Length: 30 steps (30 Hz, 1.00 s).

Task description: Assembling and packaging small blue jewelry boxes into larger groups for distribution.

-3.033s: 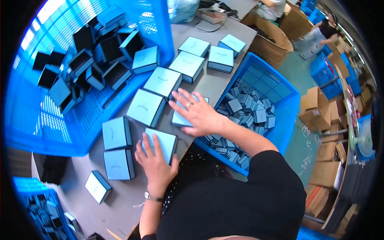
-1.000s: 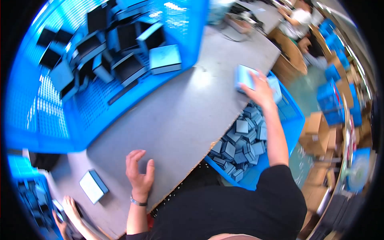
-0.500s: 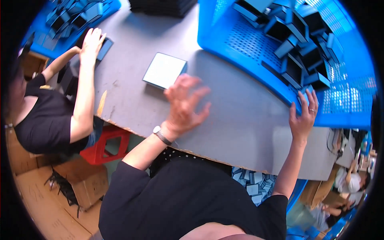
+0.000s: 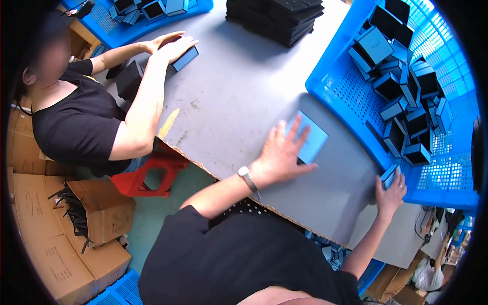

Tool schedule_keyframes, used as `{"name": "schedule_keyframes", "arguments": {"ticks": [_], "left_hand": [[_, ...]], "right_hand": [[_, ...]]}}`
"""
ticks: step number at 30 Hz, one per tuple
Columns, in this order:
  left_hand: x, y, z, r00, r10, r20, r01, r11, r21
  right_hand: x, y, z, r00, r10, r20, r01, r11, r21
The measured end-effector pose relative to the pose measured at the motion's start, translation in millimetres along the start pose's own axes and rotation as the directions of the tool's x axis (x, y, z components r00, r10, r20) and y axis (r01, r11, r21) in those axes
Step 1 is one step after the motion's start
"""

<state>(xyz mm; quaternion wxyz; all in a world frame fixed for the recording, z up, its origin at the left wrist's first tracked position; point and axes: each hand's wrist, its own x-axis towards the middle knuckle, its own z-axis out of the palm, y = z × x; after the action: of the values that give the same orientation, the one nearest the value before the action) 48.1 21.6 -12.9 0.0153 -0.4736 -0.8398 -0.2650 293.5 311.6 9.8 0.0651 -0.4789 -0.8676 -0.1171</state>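
Note:
My left hand [image 4: 280, 152] is over the table, fingers spread, with its fingertips on the near left side of a flat blue box [image 4: 314, 138]. At the right, my right hand [image 4: 390, 193] has its fingers round a small blue box [image 4: 390, 175] beside the rim of a large blue plastic crate [image 4: 351, 129]. Part of that small box is hidden by the fingers. Inside the crate lies a loose heap of blue boxes [image 4: 406, 96], several showing black open insides.
A co-worker's hands [image 4: 170, 47] hold another blue box [image 4: 184, 59] at the table's left. A stack of black pieces [image 4: 277, 19] stands at the back. A second blue crate [image 4: 137, 31] is far left. Below are a red stool [image 4: 145, 178] and cardboard boxes [image 4: 71, 254].
The view has shifted, so the surroundings sit differently. The flat box and my left hand are closer to the large crate. The small box in my right hand shows more clearly.

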Motion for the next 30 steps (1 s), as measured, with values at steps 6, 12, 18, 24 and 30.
{"name": "schedule_keyframes", "arguments": {"ticks": [6,12,18,24,30], "left_hand": [[-11.8,-34.8,-11.1,0.996,0.057,-0.074,-0.08,0.926,-0.37],[-39.8,-109.8,-53.8,0.906,-0.36,-0.224,0.291,0.911,-0.291],[-53.9,-171.7,-68.4,0.808,-0.426,-0.407,0.396,0.904,-0.159],[24.5,-269.0,-91.8,0.835,-0.407,-0.37,0.417,0.907,-0.058],[32.8,-258.0,-65.6,0.962,-0.211,-0.175,0.173,0.963,-0.205]], "right_hand": [[-48.3,-17.2,-3.1,0.984,-0.169,-0.055,0.177,0.968,0.176],[-33.2,-6.5,10.1,0.986,-0.158,0.059,0.108,0.856,0.505],[-36.2,-58.5,-32.3,0.865,-0.467,-0.185,0.485,0.681,0.549],[-28.7,-159.4,-45.3,0.653,-0.757,0.007,0.578,0.504,0.642],[-51.6,-139.0,-48.2,0.598,-0.802,-0.008,0.632,0.465,0.62]]}}
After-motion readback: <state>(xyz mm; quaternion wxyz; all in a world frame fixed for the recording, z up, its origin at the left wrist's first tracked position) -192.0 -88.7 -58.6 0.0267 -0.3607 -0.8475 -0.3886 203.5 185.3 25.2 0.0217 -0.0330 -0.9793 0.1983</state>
